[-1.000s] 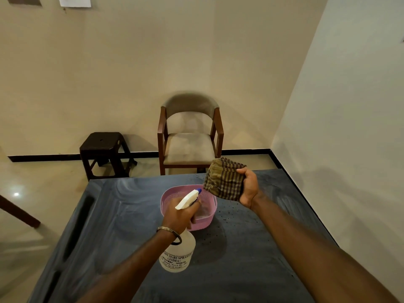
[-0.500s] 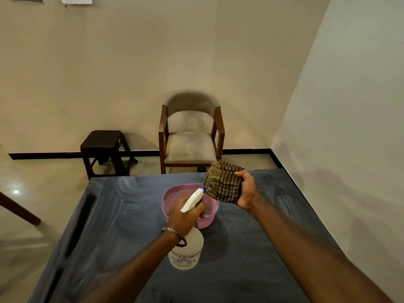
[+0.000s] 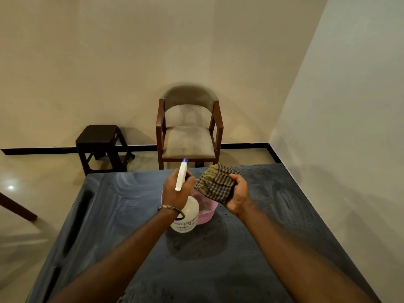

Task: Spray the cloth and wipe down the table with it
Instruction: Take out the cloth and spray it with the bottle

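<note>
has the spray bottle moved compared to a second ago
Yes. The spray bottle has swung right, now overlapping the pink basin, and its nozzle points away, no longer at the cloth.

Left hand [image 3: 177,191] grips spray bottle [image 3: 185,215]; right hand [image 3: 238,193] holds checked cloth [image 3: 215,182].

bench [image 3: 109,215] left and lower centre: bare, open | centre: pink basin [image 3: 207,212] blocks | right edge: wall [image 3: 349,127] close

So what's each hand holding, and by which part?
The left hand grips the spray bottle round its neck, at the trigger head. The right hand holds the bunched checked cloth by its near side.
</note>
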Available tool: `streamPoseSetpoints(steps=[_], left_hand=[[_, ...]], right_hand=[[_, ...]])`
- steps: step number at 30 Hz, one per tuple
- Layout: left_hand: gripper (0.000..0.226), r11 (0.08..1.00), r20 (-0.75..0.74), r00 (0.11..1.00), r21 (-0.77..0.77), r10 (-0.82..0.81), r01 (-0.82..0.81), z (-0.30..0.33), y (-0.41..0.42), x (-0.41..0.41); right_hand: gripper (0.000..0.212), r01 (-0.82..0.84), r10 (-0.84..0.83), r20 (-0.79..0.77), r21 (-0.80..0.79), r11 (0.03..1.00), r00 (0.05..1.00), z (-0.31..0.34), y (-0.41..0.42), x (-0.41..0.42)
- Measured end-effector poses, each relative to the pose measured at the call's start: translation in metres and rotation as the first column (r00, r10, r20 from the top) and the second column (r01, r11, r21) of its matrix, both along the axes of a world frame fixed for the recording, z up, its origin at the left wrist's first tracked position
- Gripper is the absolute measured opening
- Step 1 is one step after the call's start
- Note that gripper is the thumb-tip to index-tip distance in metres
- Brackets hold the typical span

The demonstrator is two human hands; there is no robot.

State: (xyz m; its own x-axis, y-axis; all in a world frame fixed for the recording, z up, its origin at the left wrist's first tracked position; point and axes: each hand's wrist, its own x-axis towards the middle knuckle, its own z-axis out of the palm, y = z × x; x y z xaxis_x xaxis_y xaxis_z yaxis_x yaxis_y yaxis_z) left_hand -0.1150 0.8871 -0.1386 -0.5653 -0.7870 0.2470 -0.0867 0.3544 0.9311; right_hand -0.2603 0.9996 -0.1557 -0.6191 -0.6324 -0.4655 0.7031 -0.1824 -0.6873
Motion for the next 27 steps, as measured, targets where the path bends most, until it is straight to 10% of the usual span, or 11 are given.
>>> streamPoseSetpoints(steps=[27], left_hand=[[0.025, 0.999, 0.057, 0.997, 0.008, 0.052, -0.053, -0.095, -0.054, -0.058]], right_hand=[[0.051, 0.106, -0.109, 0.129, 0.028, 0.994, 0.986, -0.073, -0.021, -0.033]])
